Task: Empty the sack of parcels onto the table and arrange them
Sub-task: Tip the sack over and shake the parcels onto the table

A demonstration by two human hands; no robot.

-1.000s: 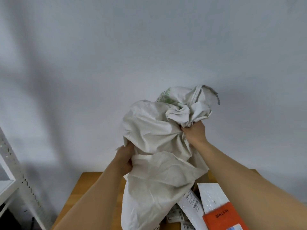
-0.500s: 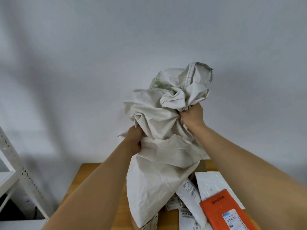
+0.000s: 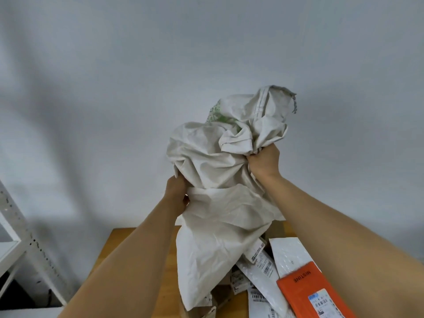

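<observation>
My left hand and right hand clutch the upturned sack; shaking risks parcels sliding off the table.

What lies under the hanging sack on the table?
Under the sack, labelled white parcels and a brown box poke out beside an orange parcel. The sack covers whatever lies directly beneath its lower end.

view: head, single wide-angle | position: worn on the person's head, close above the raised arms | facing: forward, mostly at the wall, only slightly down | bench only at bottom edge | rack at lower left | shared views: none
</observation>
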